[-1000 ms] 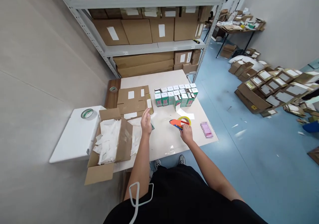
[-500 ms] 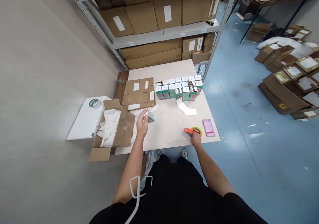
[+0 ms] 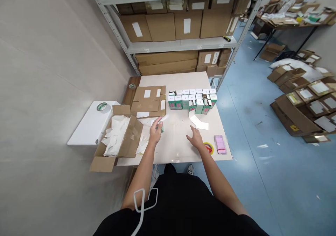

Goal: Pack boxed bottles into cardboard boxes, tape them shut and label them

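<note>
My left hand (image 3: pixel 155 134) is closed round a small green-and-white box (image 3: pixel 162 128), most of which is hidden behind the fingers. Over the middle of the table, my right hand (image 3: pixel 195 138) holds nothing, its thumb and fingers apart. Just beyond its fingertips lies a curled strip of white labels (image 3: pixel 201 124). A yellow roll of tape (image 3: pixel 209 148) rests by my right forearm; the orange tool seen with it earlier is mostly hidden. Rows of green-and-white boxes (image 3: pixel 185 104) stand at the back right, a few with their top flaps raised.
Flattened cardboard (image 3: pixel 146 99) lies at the back left of the table (image 3: pixel 174 148). An open carton (image 3: pixel 133 134) with white paper stands at the left. A pinkish blurred object (image 3: pixel 220 144) lies near the right edge. Behind rises a metal shelf (image 3: pixel 181 45) with cartons.
My right hand has let go of the orange tool by the yellow tape and moved left and forward, opening. My left hand has shifted slightly, hiding more of the green box. The view has tilted up.
</note>
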The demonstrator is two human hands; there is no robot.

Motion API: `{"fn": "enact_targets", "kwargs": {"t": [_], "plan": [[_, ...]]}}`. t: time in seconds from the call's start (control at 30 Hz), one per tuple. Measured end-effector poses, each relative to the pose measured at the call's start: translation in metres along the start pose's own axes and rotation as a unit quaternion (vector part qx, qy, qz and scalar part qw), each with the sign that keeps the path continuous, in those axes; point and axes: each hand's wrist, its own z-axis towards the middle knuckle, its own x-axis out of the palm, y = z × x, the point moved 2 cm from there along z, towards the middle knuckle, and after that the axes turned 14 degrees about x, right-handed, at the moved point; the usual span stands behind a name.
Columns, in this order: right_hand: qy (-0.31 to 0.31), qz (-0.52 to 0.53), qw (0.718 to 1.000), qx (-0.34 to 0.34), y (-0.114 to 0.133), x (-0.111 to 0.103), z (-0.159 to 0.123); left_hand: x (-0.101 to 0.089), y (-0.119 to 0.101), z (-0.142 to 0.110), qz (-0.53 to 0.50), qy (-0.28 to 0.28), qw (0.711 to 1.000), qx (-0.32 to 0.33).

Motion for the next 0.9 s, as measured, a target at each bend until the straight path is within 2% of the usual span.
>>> {"fn": "enact_targets", "kwargs": {"t": [0.1, 0.2, 0.4, 0.57, 0.67, 0.77, 0.83, 0.9], "plan": [[0.014, 0.011, 0.998, -0.063, 0.052, 0.006, 0.018, -0.02, 0.016, 0.012, -0.014, -0.026, 0.999, -0.014], [0.022, 0.01, 0.995, -0.1, 0.1, 0.023, 0.034, -0.043, 0.04, 0.024, -0.027, -0.054, 0.998, -0.03], [0.082, -0.006, 0.987, -0.138, 0.182, 0.078, 0.067, -0.101, 0.094, 0.058, -0.022, -0.112, 0.993, -0.043], [0.107, 0.001, 0.984, -0.145, 0.239, 0.13, 0.113, -0.155, 0.151, 0.115, -0.01, -0.13, 0.991, -0.036], [0.122, 0.021, 0.987, -0.101, 0.261, 0.162, 0.151, -0.181, 0.192, 0.162, -0.007, -0.118, 0.992, -0.052], [0.167, 0.075, 0.983, 0.015, 0.269, 0.194, 0.192, -0.199, 0.232, 0.205, 0.007, -0.102, 0.992, -0.074], [0.197, 0.116, 0.968, 0.106, 0.268, 0.214, 0.217, -0.206, 0.257, 0.223, 0.011, -0.099, 0.991, -0.088], [0.215, 0.143, 0.95, 0.177, 0.265, 0.231, 0.238, -0.209, 0.28, 0.228, 0.002, -0.089, 0.99, -0.113]]}}
